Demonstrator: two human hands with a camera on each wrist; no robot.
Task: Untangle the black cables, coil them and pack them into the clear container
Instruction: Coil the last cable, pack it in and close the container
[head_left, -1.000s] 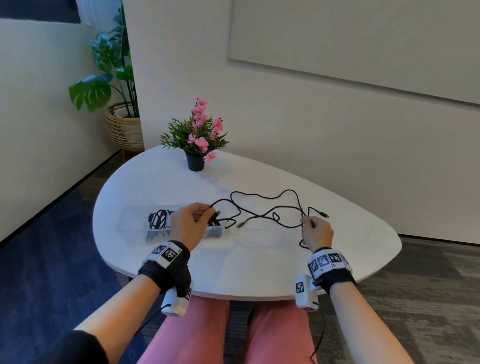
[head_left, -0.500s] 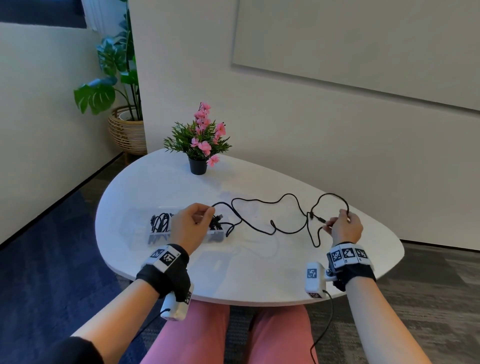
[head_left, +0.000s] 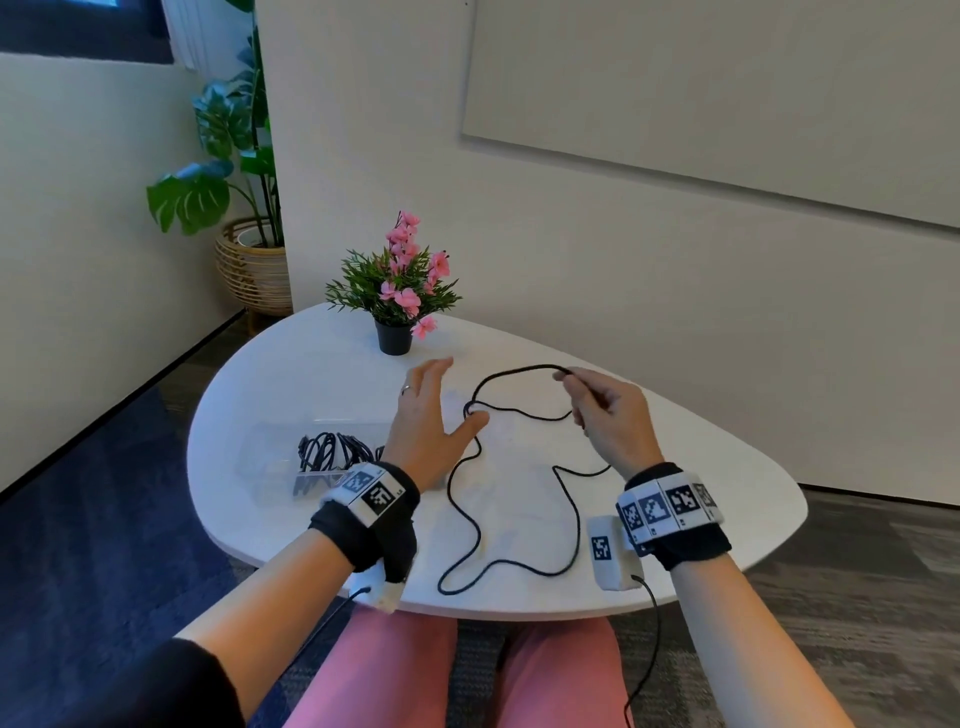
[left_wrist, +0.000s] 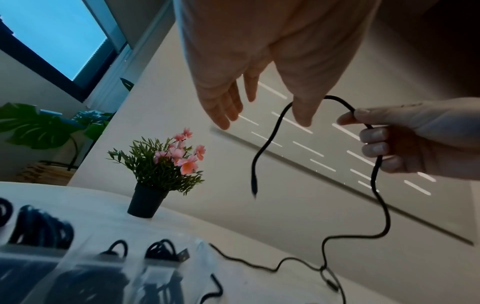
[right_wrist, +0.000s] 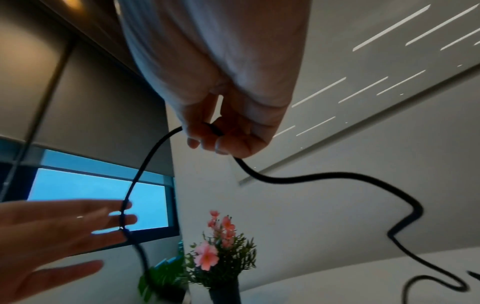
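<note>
Head view: right hand (head_left: 613, 415) pinching black cable (head_left: 470, 525), raised.

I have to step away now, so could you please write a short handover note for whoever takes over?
Left hand: open, fingers spread above the table, holding nothing.
Right hand: pinches the loose cable, raised, with its slack on the table.
Container: at the left, with coiled cables inside.
Done: some cables packed.
Left: coil this cable and pack it.
</note>
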